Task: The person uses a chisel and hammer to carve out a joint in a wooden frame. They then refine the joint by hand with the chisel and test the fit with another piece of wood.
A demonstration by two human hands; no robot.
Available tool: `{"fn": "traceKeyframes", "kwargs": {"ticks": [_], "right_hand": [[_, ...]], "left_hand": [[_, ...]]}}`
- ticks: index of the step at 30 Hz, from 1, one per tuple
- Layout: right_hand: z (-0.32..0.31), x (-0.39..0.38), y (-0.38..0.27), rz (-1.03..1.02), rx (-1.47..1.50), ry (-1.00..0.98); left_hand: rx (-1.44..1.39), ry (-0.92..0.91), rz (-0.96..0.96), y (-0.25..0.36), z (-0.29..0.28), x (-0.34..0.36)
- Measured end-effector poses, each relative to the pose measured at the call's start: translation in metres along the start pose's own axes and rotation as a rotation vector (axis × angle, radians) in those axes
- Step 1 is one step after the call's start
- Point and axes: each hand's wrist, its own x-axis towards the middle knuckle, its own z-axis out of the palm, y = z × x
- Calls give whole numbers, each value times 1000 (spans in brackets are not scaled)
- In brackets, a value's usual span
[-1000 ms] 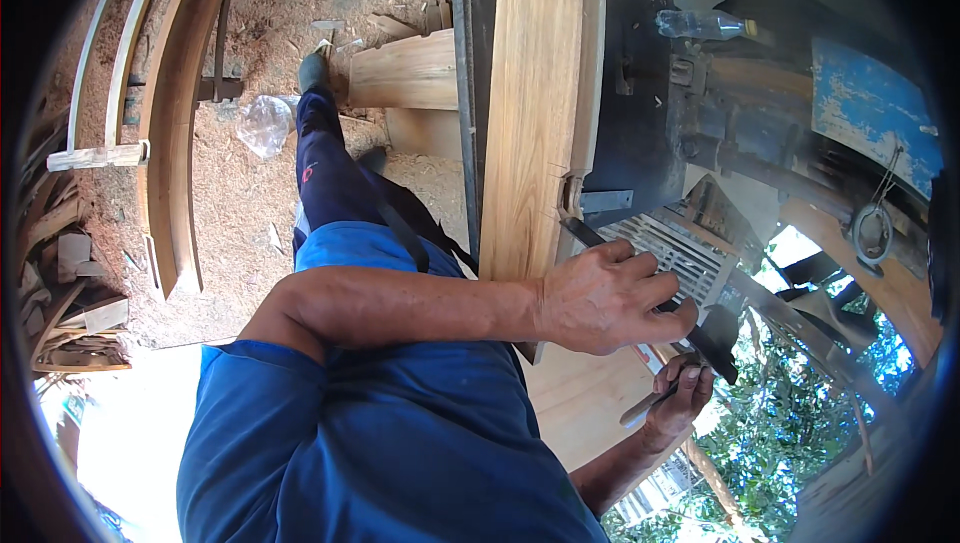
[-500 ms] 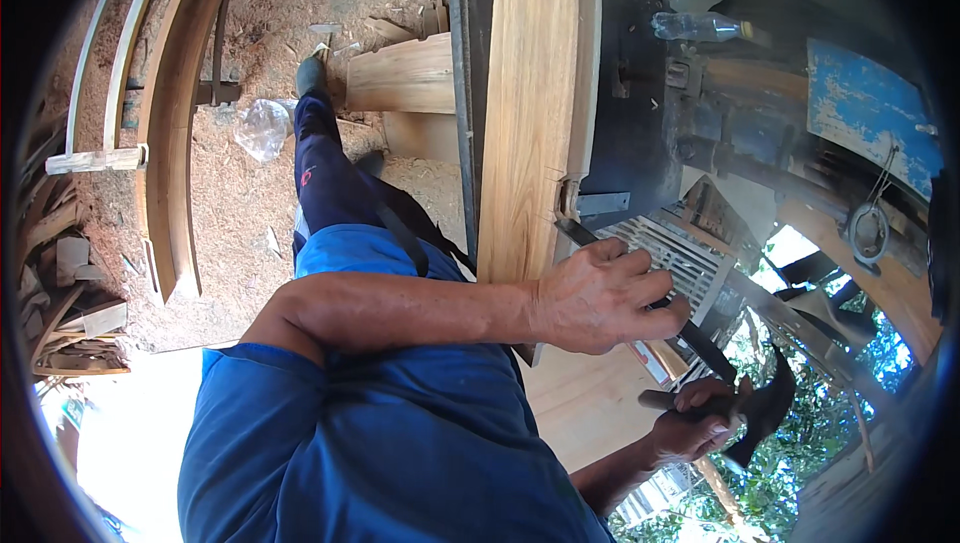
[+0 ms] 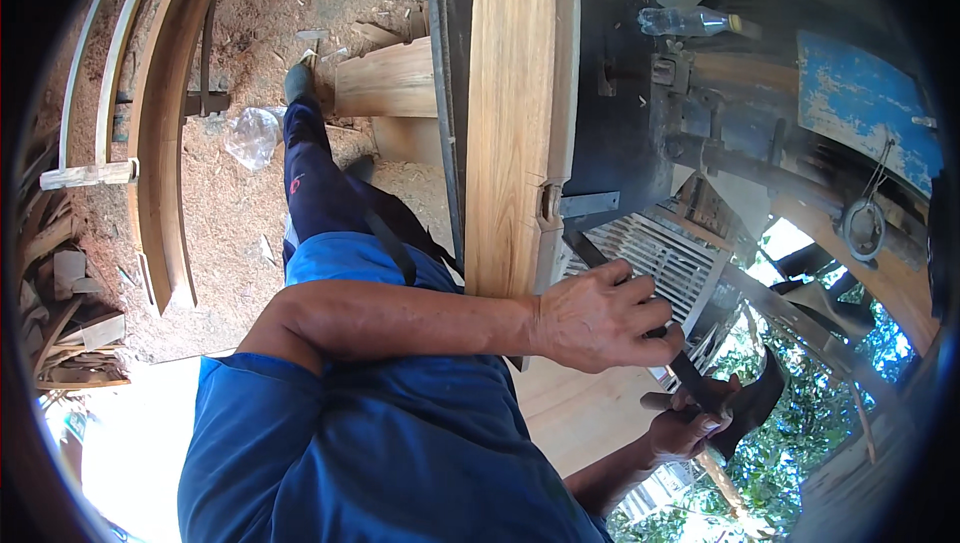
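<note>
My left hand (image 3: 598, 321) is closed around the shaft of a long dark chisel (image 3: 688, 373), which slants from upper left to lower right. Its upper-left end lies close to a slot (image 3: 549, 205) cut into the edge of a long wooden plank (image 3: 508, 113); whether they touch is hard to tell. Down at the right, my right hand (image 3: 685, 431) is wrapped around a hammer (image 3: 757, 405) close to its dark, curved head. The chisel's lower end reaches the hammer and the right-hand fingers. Part of the hammer's handle is hidden by that hand.
A metal plate (image 3: 590, 205) sticks out beside the plank, above a slatted grille (image 3: 650, 258). Beyond are a plastic bottle (image 3: 690, 22) and a worn blue panel (image 3: 866, 98). At left, curved wooden pieces (image 3: 158, 143) stand over the sawdust-covered floor (image 3: 235, 233).
The view has shifted a little, so the plank appears farther left. My left hand and the chisel sit slightly lower, a bit farther from the slot. Both grips look the same.
</note>
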Motion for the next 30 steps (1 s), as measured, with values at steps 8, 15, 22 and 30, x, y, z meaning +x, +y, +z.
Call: {"fn": "traceKeyframes", "kwargs": {"ticks": [8,15,22,30], "right_hand": [[2,-2,10,25,57,-13],[18,-3,-6,26,120,-119],[42,-3,-5,96,401,-5],[46,-33,15,323,495,76]], "left_hand": [[44,-25,-82,-12,1,-3],[7,-66,-113,-19,-2,-2],[175,-395,-5,-23,-10,21],[630,-826,-371,-64,-89,69]]}}
